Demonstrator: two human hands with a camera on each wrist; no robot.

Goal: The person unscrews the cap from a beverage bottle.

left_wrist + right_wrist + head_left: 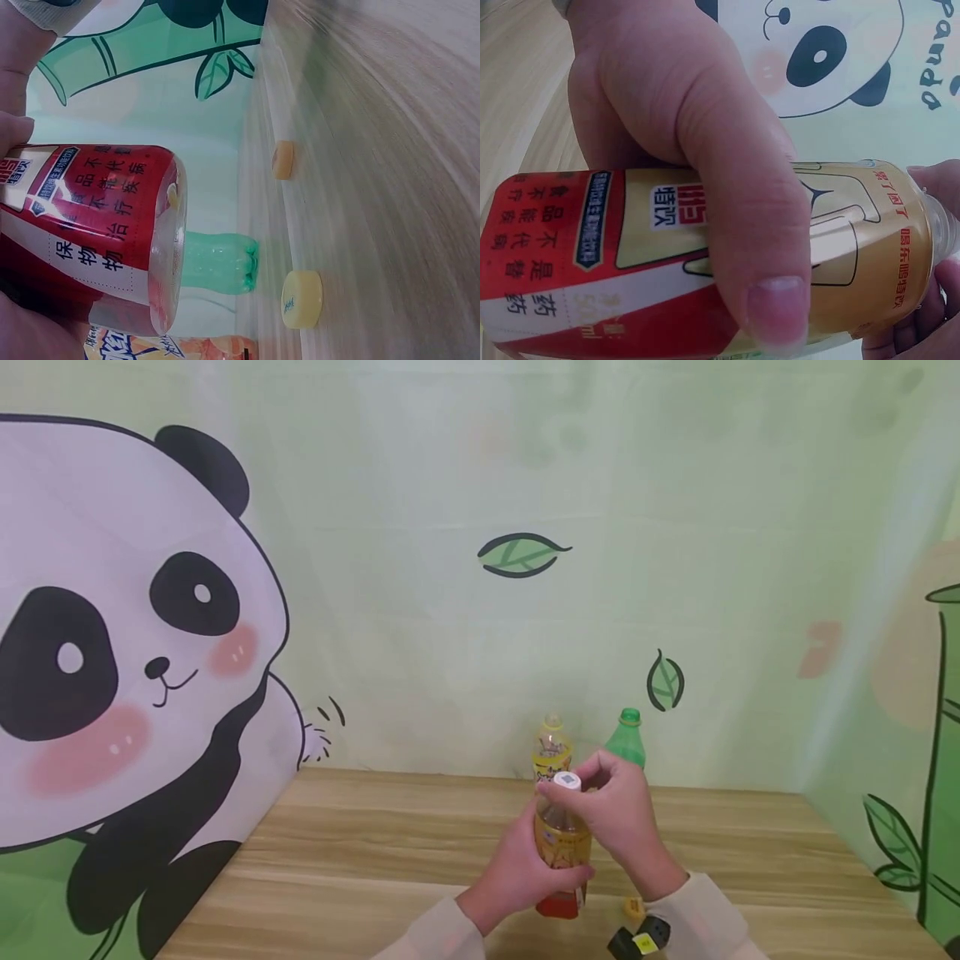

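Observation:
My left hand (517, 868) grips the body of a plastic drink bottle (562, 852) with a red and gold label. The bottle stands nearly upright in the head view, and its base hangs above the table in the left wrist view. At the top, my right hand (618, 797) pinches the white cap (567, 780) between thumb and fingers. The left thumb (757, 247) lies across the label in the right wrist view. Whether the cap is loose on the neck cannot be seen.
Behind the hands stand a yellow-labelled bottle (551, 752) and a green bottle (628, 739), both without caps. A yellow cap (302, 300) and an orange cap (283, 160) lie on the wooden table (360, 843). A black device (637, 939) sits by the right cuff. A panda-printed cloth hangs behind.

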